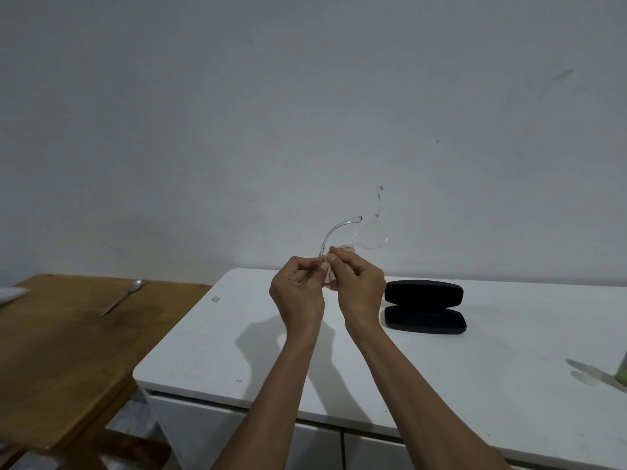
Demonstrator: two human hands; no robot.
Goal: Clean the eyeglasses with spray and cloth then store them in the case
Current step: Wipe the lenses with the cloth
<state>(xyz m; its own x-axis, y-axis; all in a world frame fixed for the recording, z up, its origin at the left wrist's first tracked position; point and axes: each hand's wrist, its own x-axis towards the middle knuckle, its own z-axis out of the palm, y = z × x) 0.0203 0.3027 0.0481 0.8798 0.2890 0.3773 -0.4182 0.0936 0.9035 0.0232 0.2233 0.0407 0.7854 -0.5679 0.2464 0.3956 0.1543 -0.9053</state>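
Note:
Clear-framed eyeglasses point(368, 235) are held up in front of the wall, above the white table point(509, 361). My left hand point(298, 293) pinches the frame near one temple arm, which curves up and to the right. My right hand point(359, 283) presses a small pale cloth point(329, 279) against the glasses, and one round lens sticks out above it. The black glasses case point(424, 307) lies open on the table just right of my right hand. At the right edge of the view stands a pale green bottle point(621, 371), mostly cut off.
To the left is a lower wooden table point(68, 351) with a metal spoon point(122, 296) on it and something white at its far left edge. A small clear item point(215, 299) lies near the white table's left edge. The plain wall rises right behind.

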